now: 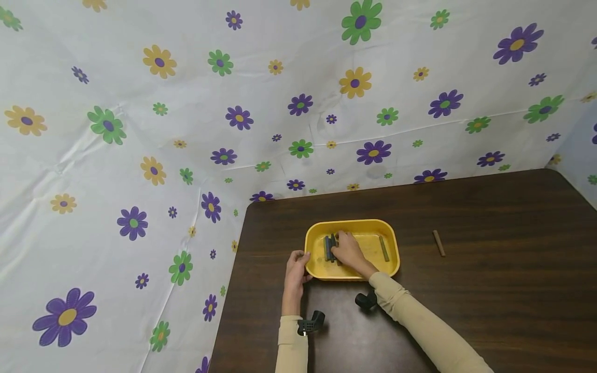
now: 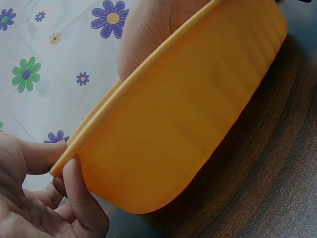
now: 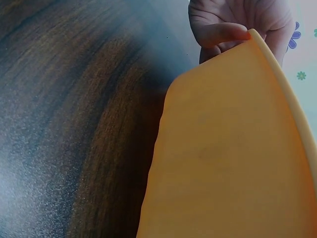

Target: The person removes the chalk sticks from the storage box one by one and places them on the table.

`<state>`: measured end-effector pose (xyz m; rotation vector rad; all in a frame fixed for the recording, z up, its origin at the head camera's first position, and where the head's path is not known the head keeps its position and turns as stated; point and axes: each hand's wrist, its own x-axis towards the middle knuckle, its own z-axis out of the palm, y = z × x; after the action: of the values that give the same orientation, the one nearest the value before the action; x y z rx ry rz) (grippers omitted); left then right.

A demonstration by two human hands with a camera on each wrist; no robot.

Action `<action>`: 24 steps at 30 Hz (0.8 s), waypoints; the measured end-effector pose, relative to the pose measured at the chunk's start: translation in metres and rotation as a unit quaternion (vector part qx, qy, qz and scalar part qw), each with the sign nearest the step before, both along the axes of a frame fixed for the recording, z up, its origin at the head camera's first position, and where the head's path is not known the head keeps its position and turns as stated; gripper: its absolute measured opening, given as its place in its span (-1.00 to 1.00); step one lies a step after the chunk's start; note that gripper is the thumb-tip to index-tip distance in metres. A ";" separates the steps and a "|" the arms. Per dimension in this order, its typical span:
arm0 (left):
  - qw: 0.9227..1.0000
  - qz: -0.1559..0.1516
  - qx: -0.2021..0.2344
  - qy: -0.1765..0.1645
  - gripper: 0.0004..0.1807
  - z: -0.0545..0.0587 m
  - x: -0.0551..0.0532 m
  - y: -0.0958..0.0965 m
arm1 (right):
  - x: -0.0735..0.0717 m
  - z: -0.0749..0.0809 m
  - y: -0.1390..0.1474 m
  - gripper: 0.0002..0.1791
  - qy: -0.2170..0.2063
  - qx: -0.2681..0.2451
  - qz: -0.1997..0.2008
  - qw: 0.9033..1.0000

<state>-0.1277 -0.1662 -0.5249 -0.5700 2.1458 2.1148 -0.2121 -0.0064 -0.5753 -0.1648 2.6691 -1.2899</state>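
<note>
A shallow yellow plastic tray (image 1: 373, 223) with rounded corners sits on the table. My left hand (image 1: 295, 272) pinches its rim at the near left corner, and the left wrist view shows thumb and fingers (image 2: 79, 193) on either side of that rim. Inside the tray, several short dark sticks (image 1: 328, 248) lie side by side in the left half. My right hand (image 1: 351, 252) reaches in over the near wall, its thumb and fingers curled about a brown stick (image 1: 339, 262) at the row's right end. A greenish stick (image 1: 384, 248) lies apart near the right wall.
Another brown stick (image 1: 439, 243) lies on the dark wooden table (image 1: 503, 248), right of the tray. A flower-printed white sheet (image 1: 261, 103) hangs behind the table and along its left side. Each wrist wears a black camera mount (image 1: 311, 323).
</note>
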 end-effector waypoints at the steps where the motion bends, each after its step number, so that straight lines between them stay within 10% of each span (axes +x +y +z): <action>1: 1.000 0.000 0.001 -0.002 -0.78 -0.001 -0.001 0.000 | 0.000 0.001 0.000 -0.56 -0.004 -0.005 0.000 1.000; 9: 1.000 0.011 0.001 -0.008 -0.73 -0.043 -0.016 -0.009 | -0.001 0.003 0.000 -0.52 -0.017 -0.016 -0.004 1.000; 24: 1.000 0.023 0.007 0.000 -0.69 -0.049 -0.017 -0.009 | -0.007 0.000 0.008 -0.56 0.009 -0.048 -0.001 0.999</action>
<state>-0.1451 -0.1748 -0.5736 -0.6247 2.1367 2.1517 -0.2191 0.0018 -0.5753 -0.1863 2.6235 -1.4260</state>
